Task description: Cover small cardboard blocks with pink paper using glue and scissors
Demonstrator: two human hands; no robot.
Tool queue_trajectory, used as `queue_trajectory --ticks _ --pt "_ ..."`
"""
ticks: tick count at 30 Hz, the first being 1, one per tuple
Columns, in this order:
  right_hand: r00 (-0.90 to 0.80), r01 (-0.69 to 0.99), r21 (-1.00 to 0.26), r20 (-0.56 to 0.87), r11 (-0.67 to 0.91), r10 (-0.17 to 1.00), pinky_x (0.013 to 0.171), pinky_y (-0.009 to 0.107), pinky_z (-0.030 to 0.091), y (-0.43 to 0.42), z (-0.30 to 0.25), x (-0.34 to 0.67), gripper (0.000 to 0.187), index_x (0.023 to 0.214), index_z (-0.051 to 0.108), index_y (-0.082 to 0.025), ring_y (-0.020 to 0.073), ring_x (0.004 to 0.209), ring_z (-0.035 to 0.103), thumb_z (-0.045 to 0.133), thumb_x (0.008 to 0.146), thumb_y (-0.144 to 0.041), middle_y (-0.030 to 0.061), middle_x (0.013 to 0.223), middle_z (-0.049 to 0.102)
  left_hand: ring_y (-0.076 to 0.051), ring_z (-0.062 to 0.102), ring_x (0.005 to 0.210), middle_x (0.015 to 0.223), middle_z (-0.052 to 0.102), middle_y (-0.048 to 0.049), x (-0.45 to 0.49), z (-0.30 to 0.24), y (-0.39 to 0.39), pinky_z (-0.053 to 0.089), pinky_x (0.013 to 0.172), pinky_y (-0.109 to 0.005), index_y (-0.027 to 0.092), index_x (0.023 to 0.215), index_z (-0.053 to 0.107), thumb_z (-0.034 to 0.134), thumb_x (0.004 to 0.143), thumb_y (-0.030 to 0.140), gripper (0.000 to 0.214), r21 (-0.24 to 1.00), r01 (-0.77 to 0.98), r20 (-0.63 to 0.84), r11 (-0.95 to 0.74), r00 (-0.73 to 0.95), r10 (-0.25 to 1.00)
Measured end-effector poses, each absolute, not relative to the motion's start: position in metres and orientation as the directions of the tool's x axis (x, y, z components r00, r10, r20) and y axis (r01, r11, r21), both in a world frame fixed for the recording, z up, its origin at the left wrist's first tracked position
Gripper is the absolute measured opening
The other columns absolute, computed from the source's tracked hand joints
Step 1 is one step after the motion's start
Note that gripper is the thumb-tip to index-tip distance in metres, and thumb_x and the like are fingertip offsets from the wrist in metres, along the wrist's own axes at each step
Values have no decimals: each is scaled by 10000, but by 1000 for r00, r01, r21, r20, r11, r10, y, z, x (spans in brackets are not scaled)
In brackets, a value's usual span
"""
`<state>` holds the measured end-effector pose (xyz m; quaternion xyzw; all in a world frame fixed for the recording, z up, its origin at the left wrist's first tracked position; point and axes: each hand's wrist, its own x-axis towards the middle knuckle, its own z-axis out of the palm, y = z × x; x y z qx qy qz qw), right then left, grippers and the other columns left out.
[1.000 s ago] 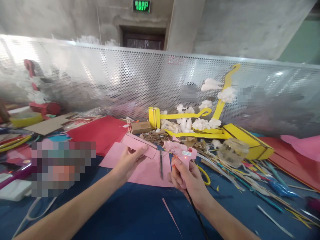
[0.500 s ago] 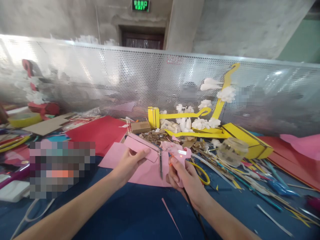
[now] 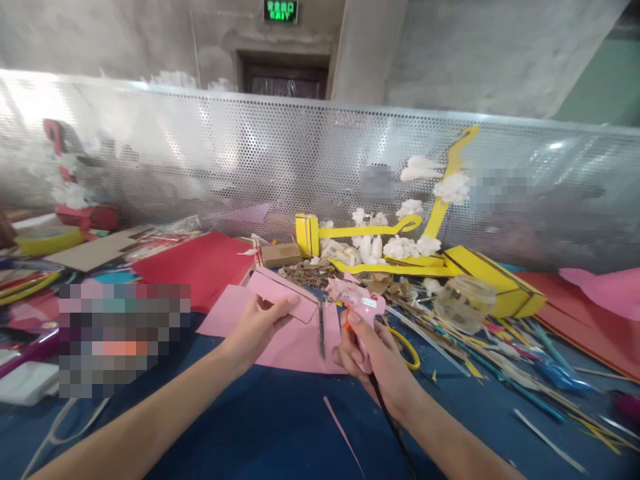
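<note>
My left hand (image 3: 253, 333) is closed around a pink box (image 3: 283, 293) with dark lines along its edges, thumb on the near face and fingers underneath; I hold it tilted above a pink sheet (image 3: 300, 350) on the blue tabletop (image 3: 280, 427). I cannot see into the box from here. My right hand (image 3: 387, 367) is wrapped around the grip of a pink glue gun (image 3: 370, 308), a finger at its orange trigger, a small light glowing on its side. Its nozzle points at the right end of the box, with a narrow gap between, and a black cord (image 3: 383, 403) runs down from the grip. A slim dark tool (image 3: 321, 333) lies on the sheet between my hands.

To my right a clear jar (image 3: 465, 303) stands in front of a long yellow box (image 3: 520, 283); dark patches show through its wall, but I cannot tell whether they are contents. The yellow box shows me only its outer faces. A small brown box (image 3: 281, 255) sits beyond the pink one, beside a heap of brown scraps (image 3: 310, 275), with an upright yellow box (image 3: 307, 235) just behind it
</note>
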<state>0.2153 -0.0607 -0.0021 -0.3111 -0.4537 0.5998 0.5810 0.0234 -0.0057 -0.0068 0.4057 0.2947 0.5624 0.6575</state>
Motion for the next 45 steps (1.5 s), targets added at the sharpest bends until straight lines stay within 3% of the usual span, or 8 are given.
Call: queue_trajectory --ticks 6,11,16,24,28,36,45 --pt "-172 -404 -913 139 59 975 449 219 259 -60 -2 213 454 719 518 -192 11 310 313 739 878 -555 -118 456 428 -246 659 1160 1166 737 -92 24 -4 -8 523 1002 -359 180 991 693 910 732 338 373 879 -474 63 45 210 976" --pt "-150 -366 -926 152 88 977 400 215 199 -58 -6 213 457 707 509 -197 17 305 304 729 885 -556 -110 457 431 -220 668 1098 1084 737 -76 26 -3 -10 519 1016 -370 182 1069 692 914 733 317 425 876 -479 52 52 200 978" --pt "-132 -344 -934 154 101 979 403 213 198 -58 -8 214 466 684 492 -194 16 317 307 726 896 -537 -107 458 425 -221 675 1067 1072 737 -82 26 -3 -10 522 1006 -373 178 1134 687 918 728 321 488 880 -474 69 40 211 975" --pt "-185 -423 -903 168 75 968 462 222 272 -64 -2 215 407 747 552 -189 17 332 308 705 921 -522 -117 463 426 -216 688 1023 1011 744 -79 25 -2 -11 518 1008 -387 163 943 689 892 766 345 325 882 -469 84 45 251 964" --pt "-174 -442 -893 170 77 970 498 232 318 -64 -1 216 378 783 570 -196 18 324 285 700 925 -520 -127 447 419 -258 692 1090 1089 756 -111 24 0 -11 516 1015 -411 174 1091 701 872 789 363 395 892 -451 100 33 267 958" --pt "-163 -473 -878 164 68 973 497 229 286 -60 -3 218 360 782 564 -199 15 316 271 712 918 -497 -128 444 433 -326 660 1217 1274 722 -166 23 -2 -10 521 1013 -436 187 1304 644 855 804 380 576 885 -463 121 38 308 944" --pt "-170 -436 -898 153 65 973 489 223 309 -62 -1 217 428 717 503 -203 15 319 268 727 895 -522 -127 443 424 -330 669 1221 1273 733 -165 23 -2 -11 518 1027 -440 197 1342 632 848 817 350 588 869 -494 147 29 316 937"
